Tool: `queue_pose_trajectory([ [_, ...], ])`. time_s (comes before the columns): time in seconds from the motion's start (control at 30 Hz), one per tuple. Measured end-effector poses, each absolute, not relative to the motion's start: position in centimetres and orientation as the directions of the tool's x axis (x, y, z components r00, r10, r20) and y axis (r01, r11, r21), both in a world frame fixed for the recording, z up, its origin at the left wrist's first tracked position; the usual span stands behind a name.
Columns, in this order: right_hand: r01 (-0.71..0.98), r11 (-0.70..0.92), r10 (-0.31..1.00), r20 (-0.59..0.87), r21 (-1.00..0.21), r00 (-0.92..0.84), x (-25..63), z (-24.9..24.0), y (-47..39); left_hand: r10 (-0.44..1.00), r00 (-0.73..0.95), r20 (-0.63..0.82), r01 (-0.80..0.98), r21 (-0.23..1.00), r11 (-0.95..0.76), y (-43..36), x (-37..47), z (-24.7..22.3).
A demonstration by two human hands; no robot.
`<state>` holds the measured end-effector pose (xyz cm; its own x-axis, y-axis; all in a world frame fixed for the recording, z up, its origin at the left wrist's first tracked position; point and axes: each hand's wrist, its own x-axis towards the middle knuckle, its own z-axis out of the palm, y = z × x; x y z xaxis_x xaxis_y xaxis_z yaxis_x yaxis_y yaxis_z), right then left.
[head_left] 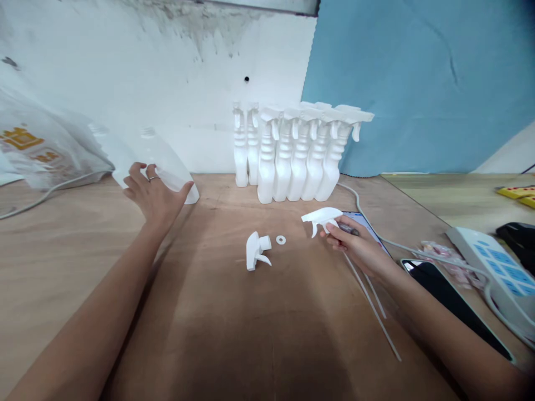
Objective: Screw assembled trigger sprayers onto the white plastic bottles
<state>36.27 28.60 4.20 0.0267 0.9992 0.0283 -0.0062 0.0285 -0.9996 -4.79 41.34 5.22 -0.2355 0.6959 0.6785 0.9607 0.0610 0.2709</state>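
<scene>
At the left, my left hand [156, 195] is spread with fingers apart, in front of a translucent white bottle [161, 153]; whether it touches the bottle is unclear. A second translucent bottle [109, 150] stands beside it. My right hand [345, 236] grips a white spray head [324, 215], its nozzle pointing left, with a dark pen-like object [349, 229] by the fingers. Another spray head [253, 252] lies on the table, next to a small white ring [281, 240]. Thin white tubes [371, 305] lie below my right hand.
Several white spray bottles [297, 161] stand in rows by the wall. To the right are a dark phone [453, 303], a power strip [497, 267], a white cable [397, 244] and a lit screen [365, 223]. A plastic bag [37, 145] sits at far left.
</scene>
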Motion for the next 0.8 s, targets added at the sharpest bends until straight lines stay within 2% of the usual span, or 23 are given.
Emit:
queue_pose_trajectory([
  [0.1,0.184,0.109,0.988,0.127,-0.977,0.089,36.4,3.7,28.9,0.717,-0.241,0.654,0.957,0.284,0.063,41.2,-4.6,5.2],
  [0.17,0.247,0.11,0.981,0.145,-0.963,0.13,36.6,3.4,29.1,0.73,-0.232,0.643,0.955,0.292,0.046,41.1,-4.6,5.3],
  [0.37,0.087,0.055,0.984,0.068,-0.995,0.164,36.7,2.4,29.5,0.687,-0.2,0.698,0.945,0.322,-0.052,40.6,-3.6,5.3],
  [0.47,0.057,0.036,0.985,0.045,-0.998,0.166,36.6,2.5,29.4,0.678,-0.027,0.734,0.953,0.224,-0.204,39.9,-1.6,4.3],
  [0.57,0.104,0.06,0.981,0.078,-0.993,0.178,36.3,2.7,29.2,0.692,0.178,0.699,0.918,0.135,-0.373,38.5,1.5,2.8],
  [0.8,0.349,0.144,0.94,0.239,-0.926,0.246,36.1,1.6,29.0,0.634,0.509,0.582,0.654,0.217,-0.724,32.5,6.4,1.4],
])
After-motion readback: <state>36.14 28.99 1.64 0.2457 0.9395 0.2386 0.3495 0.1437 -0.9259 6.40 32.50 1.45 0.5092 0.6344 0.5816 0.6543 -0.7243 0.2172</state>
